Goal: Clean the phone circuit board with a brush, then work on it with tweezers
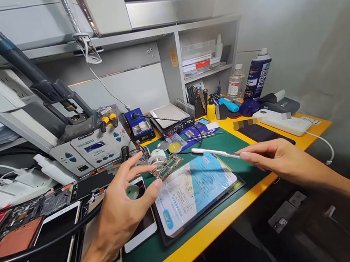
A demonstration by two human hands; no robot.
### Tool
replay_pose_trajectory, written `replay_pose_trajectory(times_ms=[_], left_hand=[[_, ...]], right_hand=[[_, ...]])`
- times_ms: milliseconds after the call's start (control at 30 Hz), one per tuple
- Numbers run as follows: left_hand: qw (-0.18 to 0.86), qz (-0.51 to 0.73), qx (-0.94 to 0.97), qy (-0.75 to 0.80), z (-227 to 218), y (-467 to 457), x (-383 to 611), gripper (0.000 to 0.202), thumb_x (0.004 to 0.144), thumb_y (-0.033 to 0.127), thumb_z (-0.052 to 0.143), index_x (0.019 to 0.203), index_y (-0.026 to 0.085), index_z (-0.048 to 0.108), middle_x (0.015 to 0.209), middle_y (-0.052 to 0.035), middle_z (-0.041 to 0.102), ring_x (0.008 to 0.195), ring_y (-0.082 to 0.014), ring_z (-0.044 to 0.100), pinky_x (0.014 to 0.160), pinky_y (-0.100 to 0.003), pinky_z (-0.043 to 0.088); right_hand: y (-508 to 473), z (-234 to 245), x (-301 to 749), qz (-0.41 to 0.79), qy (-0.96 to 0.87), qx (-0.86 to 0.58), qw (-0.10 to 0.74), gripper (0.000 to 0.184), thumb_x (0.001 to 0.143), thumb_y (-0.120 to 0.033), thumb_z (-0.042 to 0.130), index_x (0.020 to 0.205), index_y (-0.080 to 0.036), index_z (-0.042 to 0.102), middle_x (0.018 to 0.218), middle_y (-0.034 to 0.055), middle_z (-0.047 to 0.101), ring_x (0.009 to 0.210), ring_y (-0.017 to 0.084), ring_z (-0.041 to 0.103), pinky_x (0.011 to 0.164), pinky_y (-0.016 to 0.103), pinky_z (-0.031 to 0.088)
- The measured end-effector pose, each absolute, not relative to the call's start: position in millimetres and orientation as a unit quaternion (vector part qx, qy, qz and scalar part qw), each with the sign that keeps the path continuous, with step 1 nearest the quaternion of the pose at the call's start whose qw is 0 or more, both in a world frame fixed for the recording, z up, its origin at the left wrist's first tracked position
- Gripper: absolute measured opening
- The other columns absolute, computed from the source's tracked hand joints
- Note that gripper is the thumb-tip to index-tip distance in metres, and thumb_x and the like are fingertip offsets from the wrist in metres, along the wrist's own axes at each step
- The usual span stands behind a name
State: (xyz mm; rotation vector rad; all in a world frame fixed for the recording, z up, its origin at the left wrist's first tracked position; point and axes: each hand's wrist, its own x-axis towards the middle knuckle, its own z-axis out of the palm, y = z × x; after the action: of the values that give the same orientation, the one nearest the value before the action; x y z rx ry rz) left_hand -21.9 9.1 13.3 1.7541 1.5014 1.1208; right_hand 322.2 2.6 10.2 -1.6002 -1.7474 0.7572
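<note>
My left hand (123,201) pinches the edge of a phone circuit board (169,164) between thumb and fingers, above the far left corner of a blue and white printed pad (189,191). In my right hand (274,156) is a white toothbrush (215,152) with dark bristles. Its head points left, a short way right of the board and apart from it. Just behind the board stand a round solder-wire spool (157,155), partly covered, and a small round tin with yellow contents (175,147).
White-framed phones (44,258) lie at the left, crossed by a black hose (46,246). A hot-air station (96,147), a blue soldering station (140,123) and a flat heating plate (173,120) line the back. A black phone (263,133) and white power bank (282,122) lie right.
</note>
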Motion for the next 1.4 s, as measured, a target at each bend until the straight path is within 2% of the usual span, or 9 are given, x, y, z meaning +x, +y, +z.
replay_pose_trajectory(times_ms=[100, 167, 333, 400, 567, 667, 900, 1033, 1400], left_hand=[[0.367, 0.473, 0.591, 0.541, 21, 7, -21, 0.077, 0.075, 0.051, 0.077, 0.138, 0.018, 0.049, 0.118, -0.0116, 0.072, 0.122, -0.0324, 0.059, 0.11, -0.047, 0.038], [0.41, 0.494, 0.557, 0.528, 24, 6, -21, 0.073, 0.075, 0.049, 0.078, 0.135, 0.019, 0.051, 0.115, -0.0099, 0.073, 0.12, -0.0299, 0.06, 0.108, -0.043, 0.038], [0.46, 0.505, 0.521, 0.512, 24, 3, -23, 0.062, 0.077, 0.043, 0.078, 0.131, 0.022, 0.056, 0.109, -0.0055, 0.075, 0.114, -0.0239, 0.063, 0.105, -0.036, 0.038], [0.474, 0.503, 0.505, 0.517, 23, 2, -24, 0.059, 0.078, 0.043, 0.077, 0.129, 0.021, 0.058, 0.106, -0.0047, 0.075, 0.108, -0.0212, 0.063, 0.095, -0.03, 0.043], [0.566, 0.478, 0.416, 0.527, 29, 4, -23, 0.048, 0.076, 0.042, 0.074, 0.114, 0.014, 0.067, 0.095, -0.0113, 0.074, 0.086, -0.0208, 0.064, 0.067, -0.026, 0.047], [0.638, 0.448, 0.361, 0.512, 36, 4, -21, 0.042, 0.076, 0.038, 0.072, 0.107, 0.011, 0.068, 0.091, -0.0149, 0.072, 0.074, -0.018, 0.06, 0.059, -0.024, 0.047], [0.745, 0.388, 0.263, 0.474, 44, 7, -19, 0.027, 0.08, 0.035, 0.067, 0.092, 0.012, 0.06, 0.092, -0.0186, 0.068, 0.053, -0.0114, 0.05, 0.04, -0.019, 0.04], [0.794, 0.352, 0.212, 0.447, 48, 8, -19, 0.035, 0.086, 0.037, 0.058, 0.1, 0.005, 0.061, 0.097, -0.0194, 0.066, 0.045, -0.007, 0.046, 0.029, -0.015, 0.033], [0.827, 0.363, 0.151, 0.402, 49, -1, -11, 0.043, 0.093, 0.038, 0.045, 0.109, 0.0, 0.057, 0.1, -0.021, 0.065, 0.041, -0.0057, 0.046, 0.026, -0.015, 0.035]], right_hand=[[-3, 10, 325, 0.296, -0.684, -0.6, 0.291, 0.041, 0.087, -0.059, 0.062, 0.101, -0.027, 0.082, 0.102, 0.0037, 0.079, 0.1, 0.029, 0.071, 0.084, 0.033, 0.056], [-7, 9, 324, 0.289, -0.689, -0.603, 0.278, 0.038, 0.088, -0.057, 0.062, 0.102, -0.029, 0.082, 0.11, 0.0019, 0.078, 0.106, 0.029, 0.07, 0.088, 0.032, 0.056], [-12, 8, 320, 0.265, -0.695, -0.614, 0.264, 0.036, 0.089, -0.055, 0.06, 0.103, -0.03, 0.081, 0.109, 0.0006, 0.079, 0.104, 0.028, 0.072, 0.084, 0.029, 0.058], [-13, 8, 319, 0.259, -0.701, -0.614, 0.255, 0.036, 0.089, -0.055, 0.059, 0.103, -0.03, 0.081, 0.109, 0.0003, 0.079, 0.101, 0.028, 0.073, 0.079, 0.028, 0.059], [-13, 6, 322, 0.237, -0.709, -0.621, 0.235, 0.039, 0.089, -0.057, 0.058, 0.104, -0.03, 0.081, 0.107, 0.0006, 0.079, 0.094, 0.028, 0.074, 0.067, 0.028, 0.06], [-12, 4, 322, 0.232, -0.717, -0.609, 0.249, 0.037, 0.089, -0.055, 0.059, 0.104, -0.03, 0.081, 0.109, 0.0005, 0.079, 0.098, 0.027, 0.073, 0.074, 0.028, 0.06], [-11, 2, 324, 0.248, -0.713, -0.618, 0.222, 0.039, 0.089, -0.059, 0.056, 0.107, -0.034, 0.08, 0.113, -0.0025, 0.078, 0.1, 0.027, 0.072, 0.07, 0.027, 0.057], [-10, 0, 326, 0.255, -0.71, -0.618, 0.219, 0.039, 0.09, -0.061, 0.055, 0.106, -0.035, 0.08, 0.111, -0.0038, 0.078, 0.1, 0.026, 0.071, 0.073, 0.027, 0.057], [-11, -4, 328, 0.246, -0.72, -0.599, 0.251, 0.036, 0.089, -0.057, 0.059, 0.103, -0.031, 0.081, 0.106, -0.0005, 0.079, 0.095, 0.026, 0.074, 0.076, 0.028, 0.059]])
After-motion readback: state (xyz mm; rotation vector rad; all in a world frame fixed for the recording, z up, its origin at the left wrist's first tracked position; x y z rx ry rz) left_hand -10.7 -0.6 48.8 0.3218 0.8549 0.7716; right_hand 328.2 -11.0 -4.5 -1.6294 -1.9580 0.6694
